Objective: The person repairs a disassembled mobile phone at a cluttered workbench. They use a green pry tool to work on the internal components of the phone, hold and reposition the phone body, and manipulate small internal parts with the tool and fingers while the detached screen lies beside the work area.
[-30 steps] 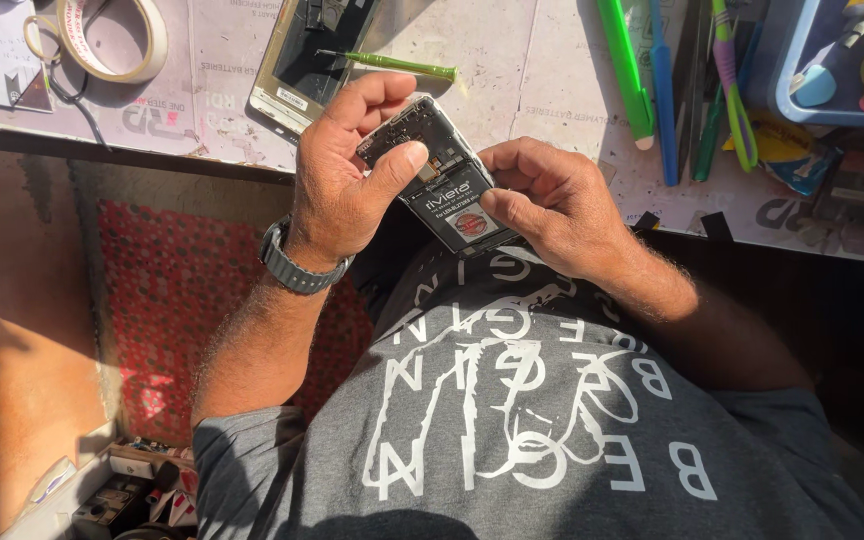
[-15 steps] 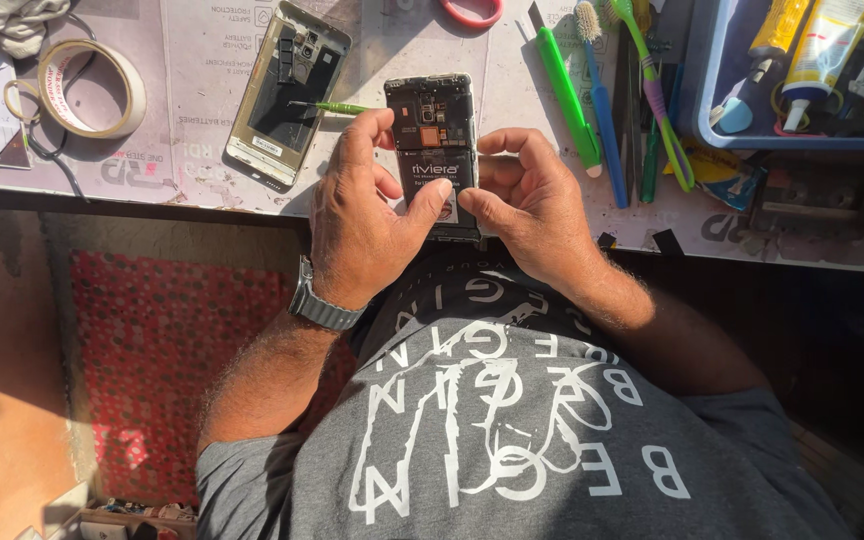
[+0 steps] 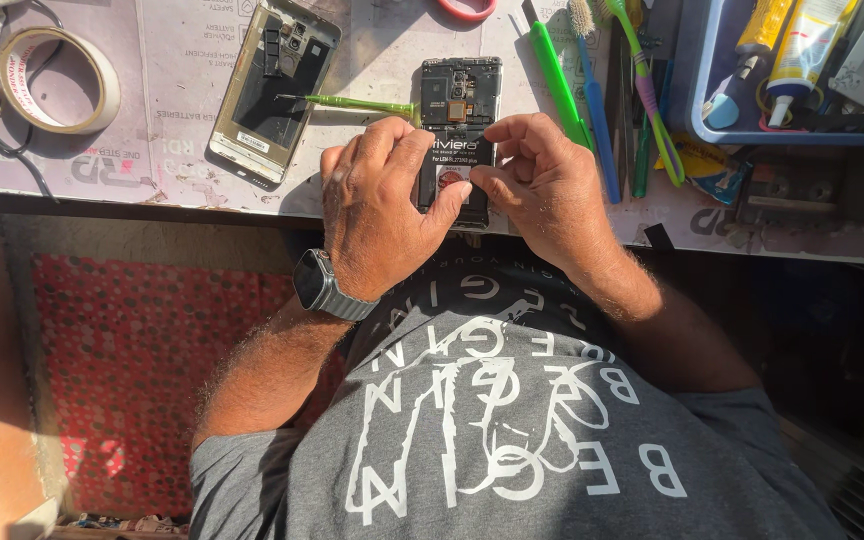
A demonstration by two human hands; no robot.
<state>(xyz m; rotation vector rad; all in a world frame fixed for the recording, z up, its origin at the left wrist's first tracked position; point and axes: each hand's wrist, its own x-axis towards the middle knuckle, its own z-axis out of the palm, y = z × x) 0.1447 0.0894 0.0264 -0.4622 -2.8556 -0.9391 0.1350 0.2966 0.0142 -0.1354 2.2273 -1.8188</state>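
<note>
An opened smartphone [image 3: 460, 110] lies back-up on the work mat, its black battery and circuit board exposed. My left hand [image 3: 382, 205] grips its near left side, thumb pressed on the battery. My right hand [image 3: 542, 185] holds the near right side, fingertips on the battery's edge. A separate phone back frame [image 3: 270, 90] lies to the left. Between the frame and the phone rests a green screwdriver [image 3: 352, 103].
A roll of tape [image 3: 47, 80] sits far left on the mat [image 3: 172, 150]. Green, blue and pink tools and brushes [image 3: 592, 100] lie right of the phone. A blue tray [image 3: 697, 100] with tubes stands at the back right. A red dotted mat [image 3: 132, 380] covers the floor.
Both hands have carried the phone from in front of my chest down onto the mat, where it now lies flat and upright in view.
</note>
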